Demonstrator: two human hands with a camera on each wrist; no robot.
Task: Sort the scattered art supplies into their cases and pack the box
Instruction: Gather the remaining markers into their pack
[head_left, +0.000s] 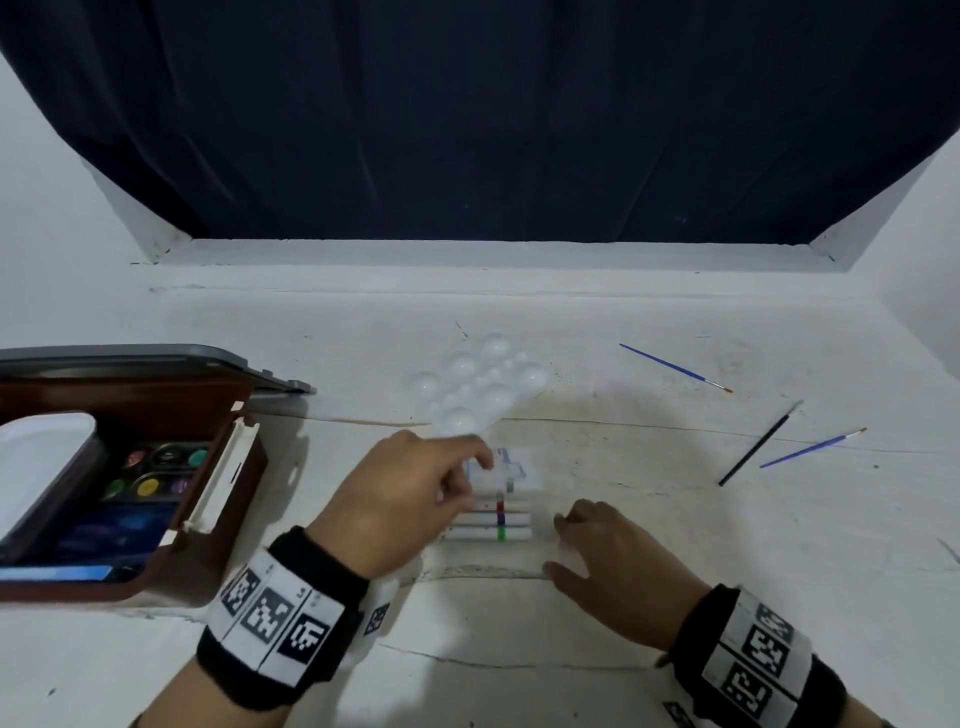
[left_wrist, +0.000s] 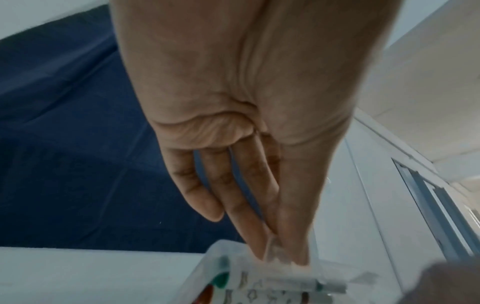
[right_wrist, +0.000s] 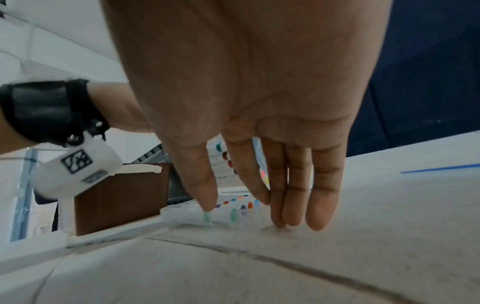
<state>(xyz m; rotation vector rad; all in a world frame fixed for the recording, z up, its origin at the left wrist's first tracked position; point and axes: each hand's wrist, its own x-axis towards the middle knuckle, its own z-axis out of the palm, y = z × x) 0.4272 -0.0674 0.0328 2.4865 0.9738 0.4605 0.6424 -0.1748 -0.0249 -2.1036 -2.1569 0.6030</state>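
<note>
A clear marker case (head_left: 491, 519) with several white markers banded in red, blue and green lies on the white table between my hands. My left hand (head_left: 475, 465) reaches over it from the left. In the left wrist view, the left hand (left_wrist: 280, 257) pinches the case's clear lid flap (left_wrist: 270, 251) between thumb and fingers, above the marker case (left_wrist: 233, 283). My right hand (head_left: 558, 543) rests beside the case's right end. Its straight fingers (right_wrist: 296, 205) touch the table at the marker case (right_wrist: 228, 218).
The brown art box (head_left: 208, 493) stands open at left, holding paint pots (head_left: 156, 473) and a white tray (head_left: 41, 467). A clear palette (head_left: 483, 387) lies behind the case. Two blue brushes (head_left: 675, 368) (head_left: 813, 448) and a black brush (head_left: 761, 442) lie at right.
</note>
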